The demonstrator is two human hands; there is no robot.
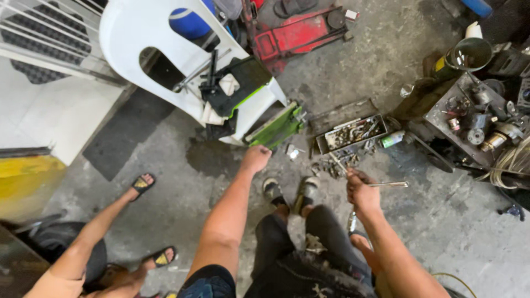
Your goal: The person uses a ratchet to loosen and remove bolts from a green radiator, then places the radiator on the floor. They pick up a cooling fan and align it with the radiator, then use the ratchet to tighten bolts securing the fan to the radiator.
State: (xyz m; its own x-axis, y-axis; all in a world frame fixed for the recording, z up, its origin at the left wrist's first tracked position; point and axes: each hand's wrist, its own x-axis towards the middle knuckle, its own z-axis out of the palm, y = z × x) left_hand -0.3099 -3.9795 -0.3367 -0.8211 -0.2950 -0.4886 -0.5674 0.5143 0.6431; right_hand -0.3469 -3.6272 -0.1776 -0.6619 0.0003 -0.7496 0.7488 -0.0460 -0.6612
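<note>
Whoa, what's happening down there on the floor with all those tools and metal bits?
A person stands on a stained concrete floor, looking down. Their right hand grips a thin silver metal tool. Their left hand reaches out, closed, toward a tipped white plastic chair loaded with green and black panels. A grimy metal tray of small parts lies ahead. Another person's feet in black sandals rest nearby.
</note>
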